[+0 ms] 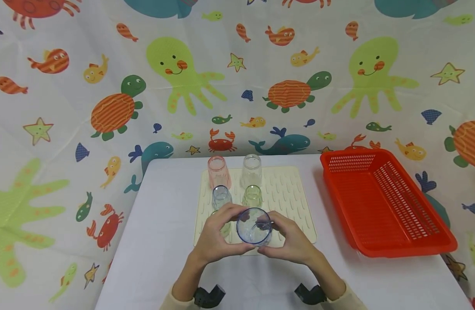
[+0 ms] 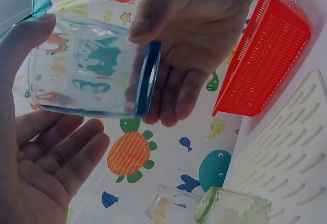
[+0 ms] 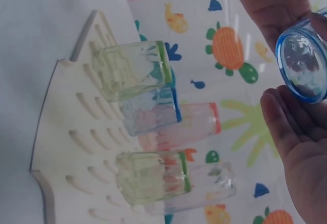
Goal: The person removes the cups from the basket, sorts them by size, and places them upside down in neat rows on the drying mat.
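A clear drinking glass with a blue rim (image 1: 254, 232) is held between both hands above the near edge of a cream drying mat (image 1: 289, 185). My left hand (image 1: 222, 237) grips its left side, thumb and fingers spread around it. On the opposite side my right hand (image 1: 289, 239) holds the glass the same way. In the left wrist view the glass (image 2: 97, 71) lies sideways between the hands. Behind, on the mat, stand a pink glass (image 1: 219, 172), a clear glass (image 1: 251, 172), a small blue glass (image 1: 221, 198) and a small green glass (image 1: 253, 196). Another green glass (image 1: 225, 229) is partly hidden by my left hand.
A red plastic basket (image 1: 405, 250) with perforated sides stands on the right of the white table (image 1: 164, 206). A curtain (image 1: 237, 90) printed with sea animals hangs behind the table. A dark camera band (image 1: 209, 297) sits on each wrist.
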